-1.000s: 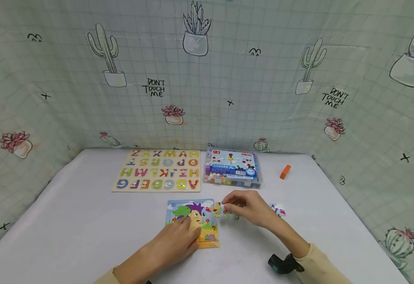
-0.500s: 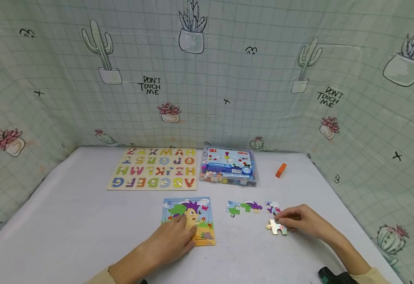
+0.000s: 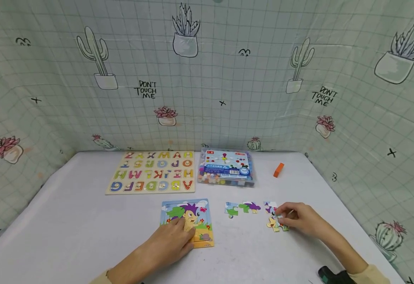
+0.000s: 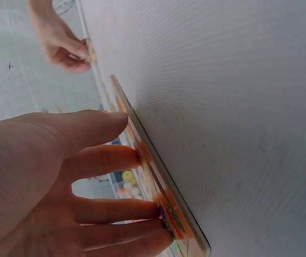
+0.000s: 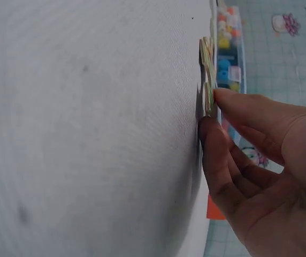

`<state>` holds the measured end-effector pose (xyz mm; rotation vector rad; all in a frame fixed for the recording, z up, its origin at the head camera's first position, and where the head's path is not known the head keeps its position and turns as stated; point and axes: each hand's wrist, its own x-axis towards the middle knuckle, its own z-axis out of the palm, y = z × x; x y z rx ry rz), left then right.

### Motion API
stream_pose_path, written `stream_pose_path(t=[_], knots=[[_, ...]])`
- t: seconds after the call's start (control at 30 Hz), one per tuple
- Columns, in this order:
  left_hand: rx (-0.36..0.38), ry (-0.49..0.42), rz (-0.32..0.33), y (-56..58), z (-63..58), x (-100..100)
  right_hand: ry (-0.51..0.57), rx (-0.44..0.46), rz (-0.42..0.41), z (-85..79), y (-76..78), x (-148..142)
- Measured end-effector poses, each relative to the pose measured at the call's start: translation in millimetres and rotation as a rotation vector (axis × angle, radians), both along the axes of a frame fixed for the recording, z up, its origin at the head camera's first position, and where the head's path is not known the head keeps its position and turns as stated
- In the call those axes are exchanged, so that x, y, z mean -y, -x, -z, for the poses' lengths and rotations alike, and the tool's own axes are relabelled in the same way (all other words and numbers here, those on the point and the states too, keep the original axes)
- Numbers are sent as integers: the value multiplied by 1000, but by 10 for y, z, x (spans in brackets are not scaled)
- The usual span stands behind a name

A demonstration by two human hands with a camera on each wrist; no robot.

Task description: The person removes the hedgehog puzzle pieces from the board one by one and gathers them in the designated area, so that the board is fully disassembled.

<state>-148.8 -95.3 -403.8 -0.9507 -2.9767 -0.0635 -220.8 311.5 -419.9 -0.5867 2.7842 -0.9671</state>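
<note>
A picture puzzle board point(image 3: 206, 215) showing a purple-haired hedgehog lies near the table's middle. My left hand point(image 3: 171, 240) rests on it; in the left wrist view the extended fingertips touch its face and the thumb meets its edge. Off to the right, my right hand point(image 3: 300, 219) pinches a jigsaw piece point(image 5: 208, 101) between thumb and forefinger, low at the tabletop. That piece lies close below another jigsaw piece point(image 3: 269, 206) with purple on it. Two joined-looking pieces lie between the hands: a blue-green one point(image 3: 231, 208) and a purple one point(image 3: 252, 206).
A wooden alphabet board point(image 3: 153, 173) lies at the back left. Beside it sits a clear plastic case point(image 3: 226, 167) of colourful parts. An orange block point(image 3: 278, 170) is at the back right. A printed cloth point(image 3: 207, 86) hangs behind the table.
My right hand has carried the jigsaw piece from beside the board to the right and turned it face up under the purple piece. The left hand stays on the board.
</note>
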Motion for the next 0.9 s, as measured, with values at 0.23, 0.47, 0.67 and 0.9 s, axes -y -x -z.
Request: stream_pose_path(t=[0.23,0.47,0.67,0.9], knots=[[-19,-21,7,-8,5,26,-160,-88,67,-106,-87,171],[-1,-20,24,-7,31,57,-334,-154,71,-192,-124,490],[14,-10,26,1,45,69,-307,-155,-100,-296,-50,1046],[4,7,1,1,18,59,-274,-182,-288,-432,28,1747]])
